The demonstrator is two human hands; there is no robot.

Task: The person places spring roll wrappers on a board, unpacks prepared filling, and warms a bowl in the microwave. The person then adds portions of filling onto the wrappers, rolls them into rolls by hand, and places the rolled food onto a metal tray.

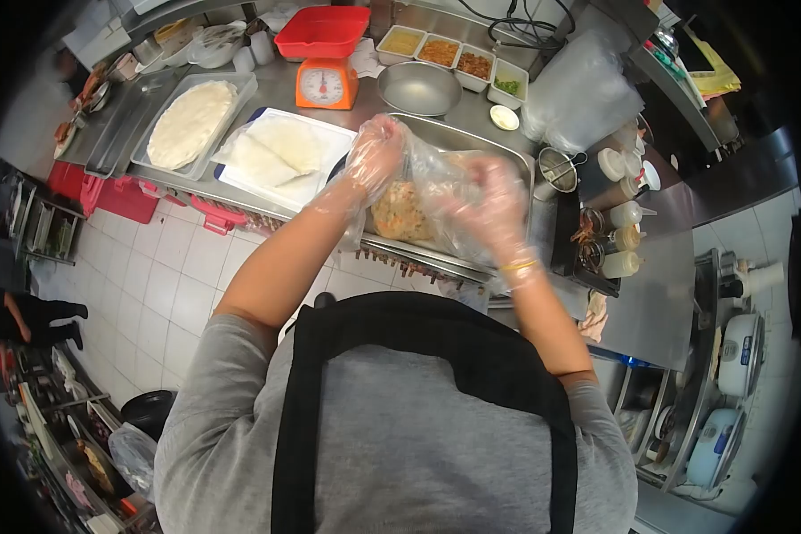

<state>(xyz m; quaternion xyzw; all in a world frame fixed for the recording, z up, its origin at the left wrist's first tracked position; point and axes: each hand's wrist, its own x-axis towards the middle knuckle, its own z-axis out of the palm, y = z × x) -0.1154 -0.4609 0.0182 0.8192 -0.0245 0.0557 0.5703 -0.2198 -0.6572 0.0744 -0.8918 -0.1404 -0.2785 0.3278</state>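
Observation:
Both my hands wear clear plastic gloves and are raised over a metal tray [529, 222]. My left hand [380, 151] is closed on the top edge of a clear plastic bag [432, 173]. The bag hangs between my hands. My right hand [489, 205] is at the other side of the bag, blurred by motion, so its grip is unclear. Behind and below the bag shows a chunky filling mixture [402, 214] with orange and green bits. To the left, a folded pale dough sheet [271, 153] lies on a white board [329, 142].
An orange scale [323, 86] with a red tray [322, 34], a metal bowl [420, 88] and ingredient containers [438, 52] stand behind. A dough round [192, 125] is at the left. Sauce bottles [621, 238] and a strainer [558, 169] are at the right. Another person stands far left.

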